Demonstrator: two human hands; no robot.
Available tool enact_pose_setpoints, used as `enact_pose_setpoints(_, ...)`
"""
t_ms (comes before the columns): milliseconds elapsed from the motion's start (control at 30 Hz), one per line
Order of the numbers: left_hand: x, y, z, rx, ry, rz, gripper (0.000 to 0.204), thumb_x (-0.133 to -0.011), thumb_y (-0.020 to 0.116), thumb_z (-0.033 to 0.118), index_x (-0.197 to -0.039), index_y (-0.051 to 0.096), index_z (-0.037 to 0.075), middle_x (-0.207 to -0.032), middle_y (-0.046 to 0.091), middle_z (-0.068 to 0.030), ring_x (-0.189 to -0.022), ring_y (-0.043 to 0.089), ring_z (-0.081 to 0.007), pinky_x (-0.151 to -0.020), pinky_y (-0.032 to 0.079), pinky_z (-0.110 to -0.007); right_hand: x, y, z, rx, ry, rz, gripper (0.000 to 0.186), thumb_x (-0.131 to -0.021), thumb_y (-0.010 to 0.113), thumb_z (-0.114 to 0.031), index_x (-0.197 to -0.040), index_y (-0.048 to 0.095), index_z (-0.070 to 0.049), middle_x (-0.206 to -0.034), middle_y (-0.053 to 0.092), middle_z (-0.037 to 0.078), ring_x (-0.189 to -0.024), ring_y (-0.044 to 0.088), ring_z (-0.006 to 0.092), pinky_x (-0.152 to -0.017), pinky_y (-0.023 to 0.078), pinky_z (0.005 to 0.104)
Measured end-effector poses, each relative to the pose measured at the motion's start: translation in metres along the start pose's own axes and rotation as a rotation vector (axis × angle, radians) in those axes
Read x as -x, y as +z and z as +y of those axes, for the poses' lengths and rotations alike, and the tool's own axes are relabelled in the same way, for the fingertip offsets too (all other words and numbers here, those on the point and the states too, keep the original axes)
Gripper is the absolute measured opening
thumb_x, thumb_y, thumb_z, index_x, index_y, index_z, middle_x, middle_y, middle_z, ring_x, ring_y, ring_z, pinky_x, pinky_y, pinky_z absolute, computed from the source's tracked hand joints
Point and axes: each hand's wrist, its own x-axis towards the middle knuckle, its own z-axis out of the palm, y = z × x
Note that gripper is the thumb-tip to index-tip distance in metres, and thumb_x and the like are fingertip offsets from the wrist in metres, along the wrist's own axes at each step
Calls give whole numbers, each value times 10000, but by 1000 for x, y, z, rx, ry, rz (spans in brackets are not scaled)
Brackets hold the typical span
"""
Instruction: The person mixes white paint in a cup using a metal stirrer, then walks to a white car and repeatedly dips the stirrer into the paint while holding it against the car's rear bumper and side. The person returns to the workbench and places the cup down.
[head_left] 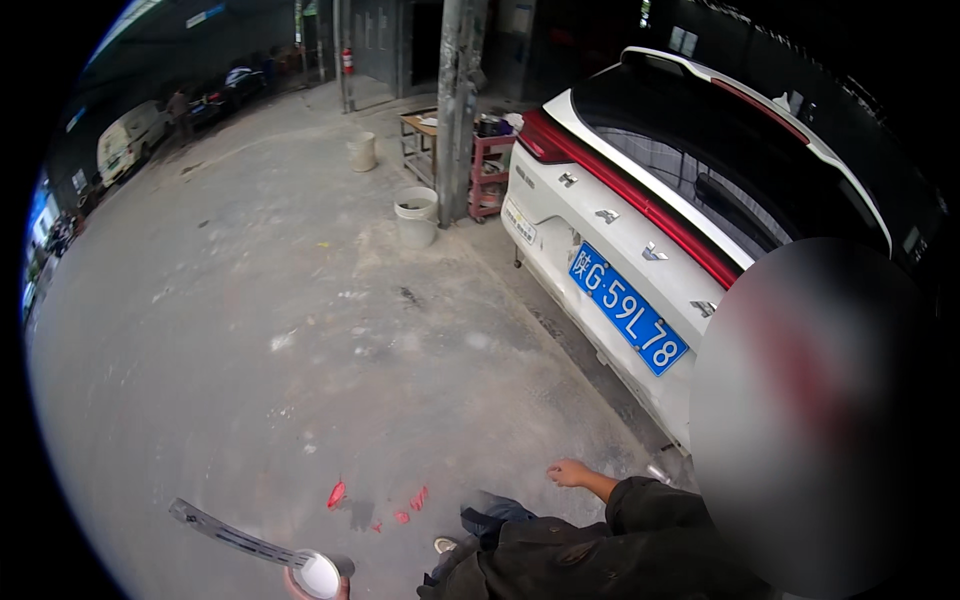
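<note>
At the lower left, my left hand (346, 587) is closed round a cup (319, 577) with white stuff showing in its mouth; its fingers show on both sides, and the wrist is cut off. A long, flat grey mixing stick (235, 533) with slots along it stands in the cup and slants out to the left. My right hand does not show. Close on the right stands another person in a dark jacket (590, 555), one bare hand (568, 472) hanging with bent fingers near the car. A grey blur hides that person's upper part.
A white car (560, 190) stands rear-on at the right. Behind it are a steel post (455, 110), a red tool cart (489, 170) and two white buckets (416, 220) (362, 152). Red scraps or marks (336, 494) lie on the concrete floor. Far left, a van (128, 145) is parked.
</note>
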Motion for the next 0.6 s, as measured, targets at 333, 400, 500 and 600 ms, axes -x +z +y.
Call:
enact_pose_setpoints(333, -292, 179, -60, 148, 26, -225, 1049, -628, 897, 324, -1471, 343, 34, -1407, 424, -111, -1302, 430, -274, -1106, 344, -434, -130, 46, -35, -153, 276, -194, 331, -861, 628, -315, -1082, 714, -82, -971, 740, 82, -777, 724, 218, -740, 571, 367)
enact_pose_setpoints(400, -329, 215, -53, 261, 138, -284, 1034, -637, 896, 290, -1472, 345, 32, -1405, 434, -114, -1306, 428, -281, -1111, 335, -438, -215, 13, -66, 507, -342, -222, 280, -833, 624, -305, -1001, 728, -107, -947, 744, 85, -772, 718, 240, -743, 557, 392)
enact_pose_setpoints(500, -413, 286, -72, 163, 98, -349, 1040, -634, 896, 290, -1479, 343, 41, -1432, 409, -109, -1323, 418, -292, -1133, 305, -443, -307, -58, -170, -109, 108, 67, 390, -921, 528, -428, -863, 713, -90, -756, 707, 108, -691, 694, 247, -695, 539, 392)
enact_pose_setpoints(600, -471, 337, -74, 184, 15, -324, 1047, -622, 902, 328, -1468, 355, 47, -1428, 406, -107, -1333, 412, -296, -1133, 307, -455, -374, -168, -300, -194, -65, 209, 366, -935, 559, -365, -1092, 698, -64, -905, 722, 152, -821, 707, 267, -748, 528, 406)
